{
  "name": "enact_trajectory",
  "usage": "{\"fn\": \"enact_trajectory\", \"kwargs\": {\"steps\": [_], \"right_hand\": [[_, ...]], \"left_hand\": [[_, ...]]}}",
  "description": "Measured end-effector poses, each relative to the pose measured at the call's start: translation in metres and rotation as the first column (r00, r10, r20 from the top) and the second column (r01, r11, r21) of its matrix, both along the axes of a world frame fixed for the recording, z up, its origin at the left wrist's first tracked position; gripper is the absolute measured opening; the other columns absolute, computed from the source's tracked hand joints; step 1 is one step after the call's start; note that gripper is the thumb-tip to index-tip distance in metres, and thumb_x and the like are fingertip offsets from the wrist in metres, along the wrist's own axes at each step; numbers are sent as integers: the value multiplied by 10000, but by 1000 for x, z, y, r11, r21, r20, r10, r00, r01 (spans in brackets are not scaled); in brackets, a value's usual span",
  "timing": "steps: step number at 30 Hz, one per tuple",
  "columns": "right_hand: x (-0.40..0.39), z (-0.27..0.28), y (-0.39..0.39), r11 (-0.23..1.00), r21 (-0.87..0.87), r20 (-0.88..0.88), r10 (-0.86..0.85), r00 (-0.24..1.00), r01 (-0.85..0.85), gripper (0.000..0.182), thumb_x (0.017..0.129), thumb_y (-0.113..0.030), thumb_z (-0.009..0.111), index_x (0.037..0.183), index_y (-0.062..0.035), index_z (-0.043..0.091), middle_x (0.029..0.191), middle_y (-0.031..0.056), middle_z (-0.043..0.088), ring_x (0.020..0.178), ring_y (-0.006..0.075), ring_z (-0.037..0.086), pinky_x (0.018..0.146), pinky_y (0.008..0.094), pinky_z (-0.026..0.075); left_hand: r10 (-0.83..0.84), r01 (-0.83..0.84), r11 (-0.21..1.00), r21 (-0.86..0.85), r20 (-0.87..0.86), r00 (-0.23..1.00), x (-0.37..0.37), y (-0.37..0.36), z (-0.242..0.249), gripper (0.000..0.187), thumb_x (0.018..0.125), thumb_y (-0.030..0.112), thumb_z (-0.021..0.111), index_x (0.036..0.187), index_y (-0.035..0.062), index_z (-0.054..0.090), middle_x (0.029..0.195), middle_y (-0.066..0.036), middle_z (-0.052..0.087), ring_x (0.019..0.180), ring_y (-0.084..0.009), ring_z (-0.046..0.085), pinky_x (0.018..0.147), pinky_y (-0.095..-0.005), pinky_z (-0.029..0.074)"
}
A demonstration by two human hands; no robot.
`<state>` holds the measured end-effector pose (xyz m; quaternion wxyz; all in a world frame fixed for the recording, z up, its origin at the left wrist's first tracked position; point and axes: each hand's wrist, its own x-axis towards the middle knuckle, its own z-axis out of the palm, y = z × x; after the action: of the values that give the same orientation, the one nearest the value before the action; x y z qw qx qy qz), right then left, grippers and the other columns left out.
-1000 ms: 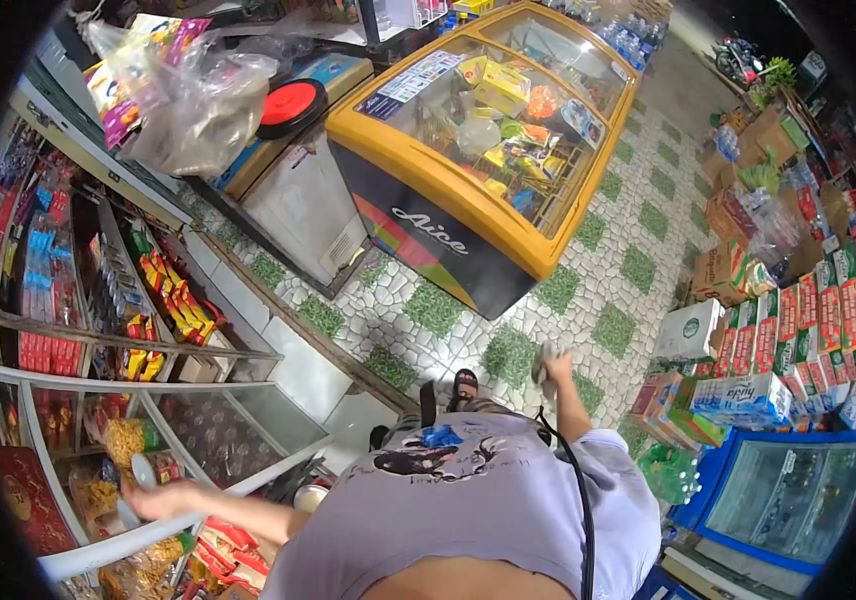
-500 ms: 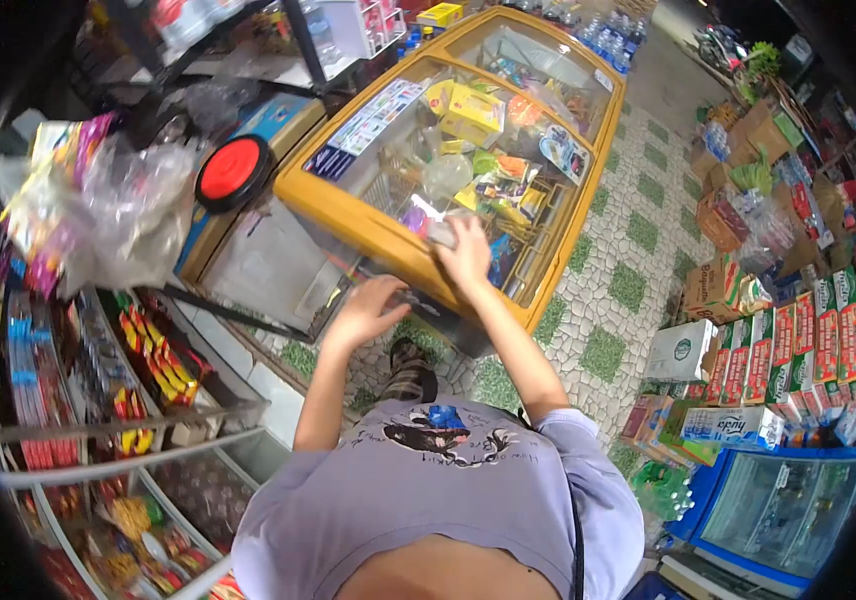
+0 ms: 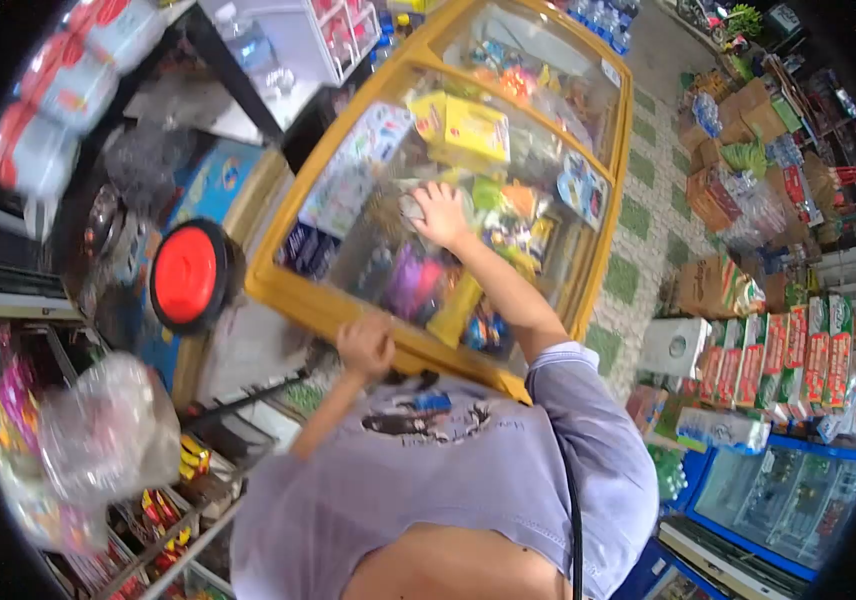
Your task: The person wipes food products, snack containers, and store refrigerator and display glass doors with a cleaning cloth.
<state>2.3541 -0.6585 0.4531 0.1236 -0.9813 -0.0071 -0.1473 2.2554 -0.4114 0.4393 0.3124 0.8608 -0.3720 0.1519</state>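
A display freezer with a yellow frame [image 3: 268, 285] and a glass top stands in front of me. My right hand [image 3: 438, 214] is on the glass, fingers forward, over a crumpled pale cloth [image 3: 411, 207] that shows at its left side. Through the glass, a yellow box [image 3: 478, 132] and several colourful packets [image 3: 518, 240] can be seen. My left hand [image 3: 366, 345] is at the freezer's near edge, its fingers curled over the yellow frame. It is a little blurred.
A red round lid [image 3: 189, 272] with a black rim sits left of the freezer. Plastic-wrapped goods [image 3: 113, 430] hang at lower left. Stacked cartons [image 3: 778, 355] and a blue-framed cooler [image 3: 788, 500] stand right, past the tiled floor [image 3: 623, 270].
My right hand has slid forward and left across the glass with the cloth. My left hand has come to the freezer's near edge. My body and view have shifted closer to the freezer.
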Motion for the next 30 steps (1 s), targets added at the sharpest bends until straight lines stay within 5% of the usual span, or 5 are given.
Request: {"fn": "enact_trajectory", "kwargs": {"steps": [8,13,17,24,30], "right_hand": [[157,-11,-141,883,-44,31,-466,884,467,464,644,-315,509,1059,-134,406,1087,109,385,1033,283,339,809,486,277],[148,-12,-191,748,143,-68,-646,760,648,510,664,-346,502,1109,-125,385,1126,124,368,1078,280,306,852,512,231],[108,-14,-168,712,74,-49,-697,715,699,475,661,-343,519,1040,-77,415,1033,118,411,1007,282,348,800,494,268],[-14,-10,-54,897,-61,23,-438,899,439,468,629,-314,514,1013,-67,411,958,138,400,898,279,377,731,413,292],[-109,-2,32,988,105,-126,-98,987,112,589,513,-203,576,1066,-113,393,970,111,394,905,265,366,745,416,263]], "left_hand": [[3,0,996,91,-41,999,1,1,4,155,629,274,530,729,157,555,777,14,534,722,-151,502,641,-313,323],[5,-6,998,69,17,1000,4,5,0,178,659,322,520,750,174,559,733,15,499,689,-170,484,634,-326,323],[-19,17,999,47,36,999,5,1,5,159,538,229,578,691,202,545,720,21,490,658,-173,478,567,-318,326],[-14,11,1000,23,130,991,7,-1,5,89,580,252,550,652,200,547,702,57,507,644,-125,481,580,-286,303],[-58,56,998,16,117,991,9,0,10,73,577,232,556,642,199,548,697,55,505,631,-130,481,580,-285,300]]}}
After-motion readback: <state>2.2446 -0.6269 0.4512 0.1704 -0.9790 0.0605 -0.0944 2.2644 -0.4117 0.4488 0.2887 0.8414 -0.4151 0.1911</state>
